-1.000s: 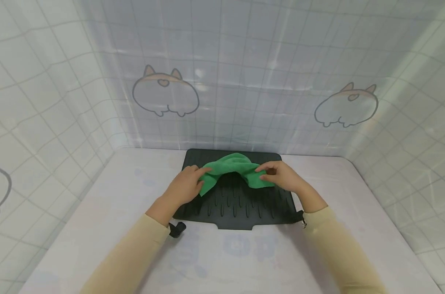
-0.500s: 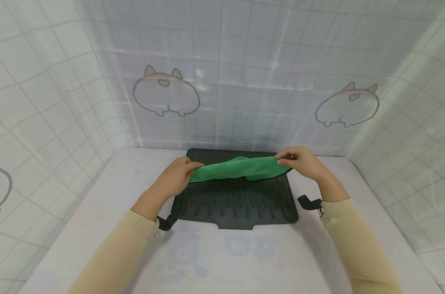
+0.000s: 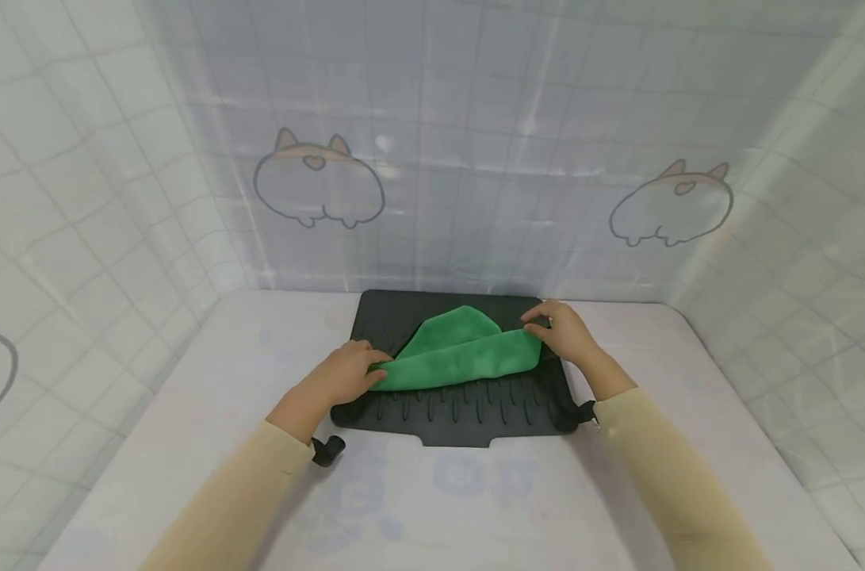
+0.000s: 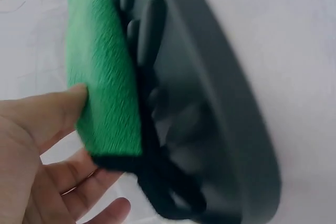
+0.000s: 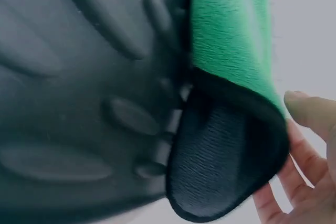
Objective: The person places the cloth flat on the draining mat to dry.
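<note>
A green cloth [image 3: 461, 363] with a dark grey underside and black edging lies folded over the black ridged mat [image 3: 453, 424]. Part of it forms a peak behind the long front fold. My left hand [image 3: 342, 373] pinches the cloth's left end. In the left wrist view its thumb [image 4: 68, 103] presses the green face, with the other fingers partly hidden behind. At the right end, my right hand [image 3: 564, 333] touches the cloth's edge, its thumb and fingers apart. The right wrist view shows the thumb [image 5: 304, 106] just beside the edge and some fingers behind the cloth.
The mat lies on a white tabletop [image 3: 432, 515] with faint printed patterns. Tile-patterned sheeting [image 3: 432, 159] with cartoon animal drawings rises at the back and both sides. A black wrist camera [image 3: 328, 450] hangs below the left wrist.
The cloth first bunched in an arch, was then stretched between both hands, and now lies lower and slanted on the mat. Both hands have come down, the right also inward.
</note>
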Available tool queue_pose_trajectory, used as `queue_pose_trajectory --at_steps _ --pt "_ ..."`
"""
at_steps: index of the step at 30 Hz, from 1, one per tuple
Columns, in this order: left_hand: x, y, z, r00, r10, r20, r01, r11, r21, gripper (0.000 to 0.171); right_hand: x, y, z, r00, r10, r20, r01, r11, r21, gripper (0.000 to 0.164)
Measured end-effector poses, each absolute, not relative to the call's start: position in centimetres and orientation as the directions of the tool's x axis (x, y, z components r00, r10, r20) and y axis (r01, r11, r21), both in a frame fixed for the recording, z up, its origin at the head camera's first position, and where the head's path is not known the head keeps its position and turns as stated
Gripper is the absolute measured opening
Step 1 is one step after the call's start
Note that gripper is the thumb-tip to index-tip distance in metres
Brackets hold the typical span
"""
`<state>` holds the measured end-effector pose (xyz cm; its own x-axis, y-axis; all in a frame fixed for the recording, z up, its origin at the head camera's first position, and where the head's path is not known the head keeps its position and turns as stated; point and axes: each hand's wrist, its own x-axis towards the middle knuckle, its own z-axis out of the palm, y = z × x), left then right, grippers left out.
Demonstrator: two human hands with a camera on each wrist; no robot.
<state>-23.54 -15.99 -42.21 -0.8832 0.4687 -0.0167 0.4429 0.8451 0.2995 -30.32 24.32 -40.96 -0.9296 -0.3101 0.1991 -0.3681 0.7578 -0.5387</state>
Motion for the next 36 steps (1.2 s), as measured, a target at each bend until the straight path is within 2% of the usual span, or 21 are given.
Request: queue_pose_trajectory --at_steps 7,15,26,31,36 --pt "-23.9 -16.6 -41.7 -0.91 0.415 -0.014 0.377 0.839 0.393 0.041 -28.3 25.4 -40.2 -0.944 -0.262 0.199 -0.328 0.711 -0.622 0.024" --pt "-25.5 -15.6 -41.8 -0.908 0.419 -0.004 0.362 0.79 0.494 0.048 -26.5 26.7 -40.3 -0.957 -0.23 0.179 -0.29 0.677 -0.676 0.03" --pt "-27.6 -12.7 -41.5 -0.912 0.403 -0.071 0.292 0.764 0.576 0.055 -26.1 27.6 -40.0 -0.947 -0.313 0.069 -0.279 0.7 -0.657 0.043" --pt "-28.6 -11.3 -42.3 -0.909 0.408 -0.084 0.277 0.743 0.61 0.055 -26.0 27.3 -39.9 -0.938 -0.346 0.007 -0.262 0.695 -0.67 0.042" --pt "-29.3 -10.0 -43.1 -0.914 0.399 -0.073 0.282 0.754 0.593 0.051 -25.8 26.9 -40.1 -0.923 -0.383 -0.034 -0.262 0.689 -0.676 0.039"
